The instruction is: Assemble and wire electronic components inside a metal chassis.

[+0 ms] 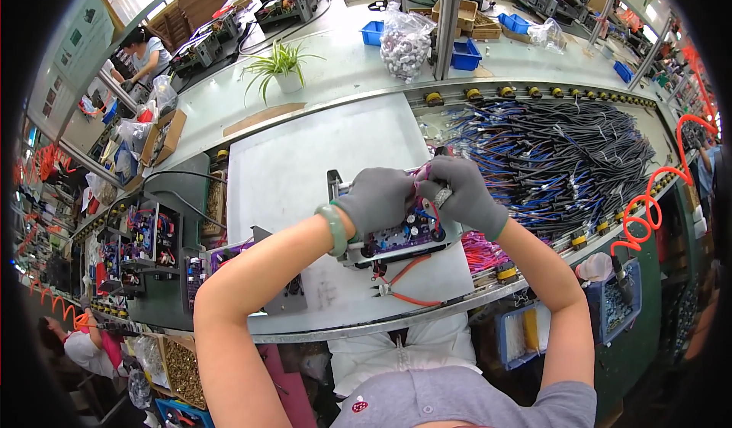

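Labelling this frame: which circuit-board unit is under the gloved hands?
The metal-framed unit on the white panel, beneath the left hand and right hand. The other units sit farther left or toward the back, clear of both hands.

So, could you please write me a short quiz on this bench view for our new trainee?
1. True or false: the right hand is bare.
2. Choose one: what colour is the bracelet on the left arm? A) red B) green C) black
3. Fill in the blank: the big spread of black cables lies to the person's ____ of the circuit unit below the right hand.

Key:
1. False; it wears a grey glove.
2. B.
3. Right.
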`<state>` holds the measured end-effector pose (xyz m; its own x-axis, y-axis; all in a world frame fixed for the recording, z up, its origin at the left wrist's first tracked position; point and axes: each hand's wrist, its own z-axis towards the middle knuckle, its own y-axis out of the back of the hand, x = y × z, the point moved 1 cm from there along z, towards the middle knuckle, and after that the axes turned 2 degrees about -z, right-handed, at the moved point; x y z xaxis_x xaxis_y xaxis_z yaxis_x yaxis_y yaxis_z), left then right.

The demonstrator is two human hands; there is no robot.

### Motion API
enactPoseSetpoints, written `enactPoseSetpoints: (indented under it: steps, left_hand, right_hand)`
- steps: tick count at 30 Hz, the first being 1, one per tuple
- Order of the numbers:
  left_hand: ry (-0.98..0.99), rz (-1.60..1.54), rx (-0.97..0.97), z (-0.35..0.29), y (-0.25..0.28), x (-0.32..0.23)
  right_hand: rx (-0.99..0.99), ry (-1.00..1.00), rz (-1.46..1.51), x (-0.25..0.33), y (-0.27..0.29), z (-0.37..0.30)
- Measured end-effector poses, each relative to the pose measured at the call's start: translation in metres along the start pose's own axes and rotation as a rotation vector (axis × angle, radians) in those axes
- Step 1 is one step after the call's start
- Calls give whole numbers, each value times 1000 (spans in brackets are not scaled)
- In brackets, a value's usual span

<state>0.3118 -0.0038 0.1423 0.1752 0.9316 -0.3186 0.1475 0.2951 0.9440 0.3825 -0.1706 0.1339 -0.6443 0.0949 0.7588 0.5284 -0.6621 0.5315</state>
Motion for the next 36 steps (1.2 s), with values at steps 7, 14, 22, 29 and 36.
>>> enactPoseSetpoints:
  steps: [7,14,22,29,36]
  left_hand:
    - [105,-350,37,-3,7,13]
    - [53,-895,-82,5,12,-16]
    - [126,-1085,-48,18,0,0]
    - [124,65,-78,27,5,-1]
    - [115,42,-54,42,-6,-6]
  right_hand:
    - [-41,-25,102,0,6,-2]
    - [-299,49,-59,13,17,-10]
    - [-23,478,-1028,17,30,7]
    - [83,252,-866,6,14,15]
    - [-348,-109,-460,-16,7,-15]
